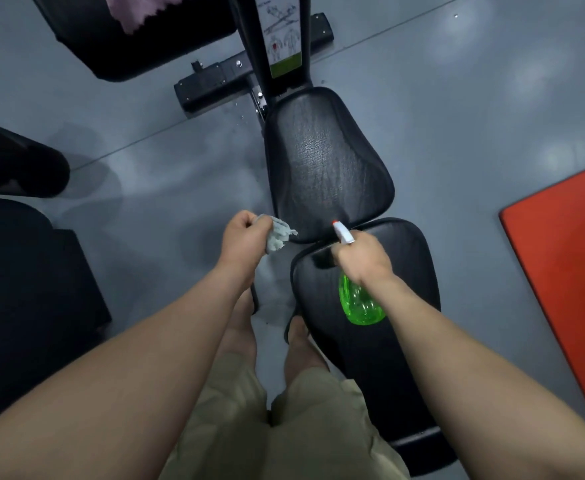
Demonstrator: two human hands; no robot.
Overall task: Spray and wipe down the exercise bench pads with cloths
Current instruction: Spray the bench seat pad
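The right hand (363,259) is clamped around the neck of a translucent green spray bottle (360,304), above the lower bench pad (398,358). The nozzle points toward the upper bench pad (325,157). Liquid level: cannot tell. The left hand (246,237) is fisted on a grey cloth (279,233) beside the pads. The frame label (279,36) shows body diagrams; its text is illegible.

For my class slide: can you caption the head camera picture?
Right hand aims a green spray bottle at the black bench pad while left hand grips a grey cloth.
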